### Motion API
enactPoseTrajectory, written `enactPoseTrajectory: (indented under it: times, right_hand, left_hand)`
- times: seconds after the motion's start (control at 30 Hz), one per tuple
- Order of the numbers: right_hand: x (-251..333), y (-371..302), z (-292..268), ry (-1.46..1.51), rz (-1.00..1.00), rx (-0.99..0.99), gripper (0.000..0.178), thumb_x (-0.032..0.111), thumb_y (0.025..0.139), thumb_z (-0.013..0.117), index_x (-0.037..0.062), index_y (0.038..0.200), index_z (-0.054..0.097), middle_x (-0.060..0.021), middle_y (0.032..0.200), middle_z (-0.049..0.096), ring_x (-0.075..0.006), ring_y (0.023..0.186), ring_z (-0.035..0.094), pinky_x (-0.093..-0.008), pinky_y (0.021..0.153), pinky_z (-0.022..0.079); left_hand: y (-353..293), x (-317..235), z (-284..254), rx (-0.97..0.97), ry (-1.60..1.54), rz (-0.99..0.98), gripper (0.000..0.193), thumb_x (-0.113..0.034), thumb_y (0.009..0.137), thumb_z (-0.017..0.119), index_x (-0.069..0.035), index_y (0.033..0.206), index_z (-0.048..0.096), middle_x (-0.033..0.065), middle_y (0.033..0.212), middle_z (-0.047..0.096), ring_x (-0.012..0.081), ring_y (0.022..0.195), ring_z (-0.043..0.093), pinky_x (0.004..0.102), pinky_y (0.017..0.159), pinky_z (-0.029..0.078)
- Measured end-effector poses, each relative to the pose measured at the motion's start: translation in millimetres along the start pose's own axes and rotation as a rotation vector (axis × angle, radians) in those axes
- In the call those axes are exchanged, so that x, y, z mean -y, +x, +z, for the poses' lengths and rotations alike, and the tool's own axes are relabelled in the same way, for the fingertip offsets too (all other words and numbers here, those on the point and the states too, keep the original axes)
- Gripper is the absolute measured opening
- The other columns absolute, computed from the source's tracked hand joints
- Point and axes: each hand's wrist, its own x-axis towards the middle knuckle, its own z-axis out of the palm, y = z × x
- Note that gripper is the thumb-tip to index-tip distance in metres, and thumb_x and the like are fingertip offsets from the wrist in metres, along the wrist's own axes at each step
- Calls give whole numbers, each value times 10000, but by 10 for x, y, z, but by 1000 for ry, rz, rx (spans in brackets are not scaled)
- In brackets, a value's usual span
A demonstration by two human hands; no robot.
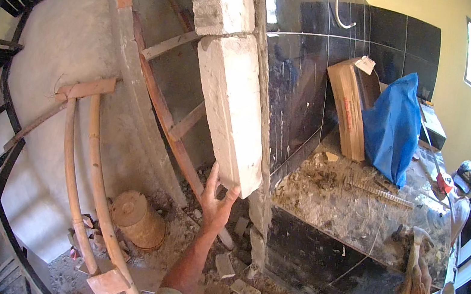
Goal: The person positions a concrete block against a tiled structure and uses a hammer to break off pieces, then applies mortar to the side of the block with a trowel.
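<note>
Reaching fwd, L hand (217,210) spread against white block (234,113) btm; R hand (422,278) gripping hammer (407,282) upright.

The block (235,116) looks rough — the tiles (296,89) glossy.

Concrete blocks (233,104) rise at center between a wooden ladder (159,106) at left and a tiled counter (304,256) at right, the left hand (216,208) at their lower end. On the counter, a carton (345,112) stands left of a plastic sack (393,131). A bucket (138,219) sits right of wooden poles (98,180); a hammer (407,279) is in the right hand (423,275).
</note>
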Motion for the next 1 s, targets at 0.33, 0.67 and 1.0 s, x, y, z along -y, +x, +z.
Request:
enactPoseTrajectory:
  times: [0.33,0.67,1.0]
  right_hand:
    - [-200,93,-21,-100,-144,-110,553,393,954,484,22,1364,456,-94,940,585,-135,619,529,-262,508,424]
    - [-9,49,25,-144,-114,-86,544,348,961,466,-29,1354,451,-140,1190,572,-194,1021,542,-310,894,429]
    - [353,-245,427,-211,-209,-82,540,367,960,457,21,1375,454,-121,1155,580,-162,847,539,-292,729,455]
  left_hand:
    - [60,46,60,-51,-131,-52,930,-362,848,700,18,1486,140,265,1494,218,356,1375,267,473,1129,250]
    - [44,22,92,-100,-208,-129,1021,-482,823,693,17,1491,104,264,1507,205,356,1405,218,499,1145,211]
    - [-28,100,41,-100,-243,-99,961,-415,814,725,25,1476,185,205,1495,269,308,1377,278,442,1120,242]
